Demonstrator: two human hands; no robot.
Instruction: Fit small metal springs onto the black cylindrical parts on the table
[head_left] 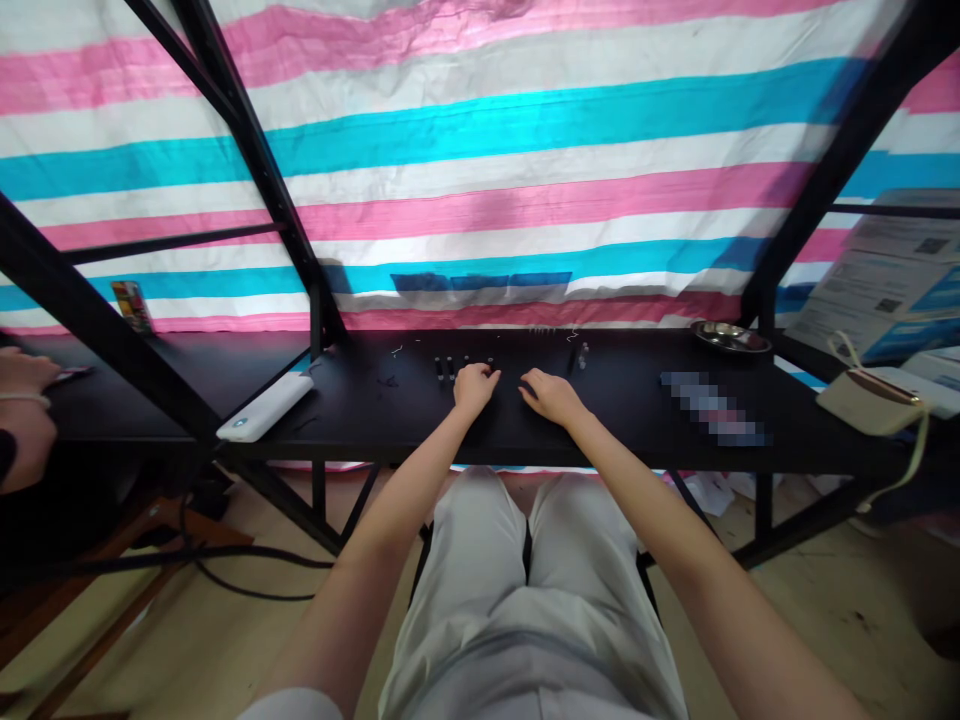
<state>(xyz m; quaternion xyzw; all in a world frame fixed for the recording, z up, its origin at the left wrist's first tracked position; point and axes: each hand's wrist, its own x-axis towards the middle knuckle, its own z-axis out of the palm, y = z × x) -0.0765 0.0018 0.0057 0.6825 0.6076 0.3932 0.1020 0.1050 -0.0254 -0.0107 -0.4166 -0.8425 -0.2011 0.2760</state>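
Observation:
My left hand [472,390] rests low over the black table [360,400], its fingers loosely bent and a little apart. Just beyond and beside it stand several small dark cylinders with pale tops, among them one cylinder [439,369] to its left; the hand partly hides others. Across a short gap, my right hand [553,396] lies on the table with its thumb and fingers apart, and I see nothing in it. Beyond that hand are a thin dark stick [572,357] and a small clear piece [583,354]. The undersides of both hands are hidden.
A white box-like device [266,407] lies at left, near black frame posts. Toward the right are a shiny metal dish [730,337], a blurred-out flat item [712,408] and a beige pouch [870,400]. Another person's hand [30,372] shows at far left.

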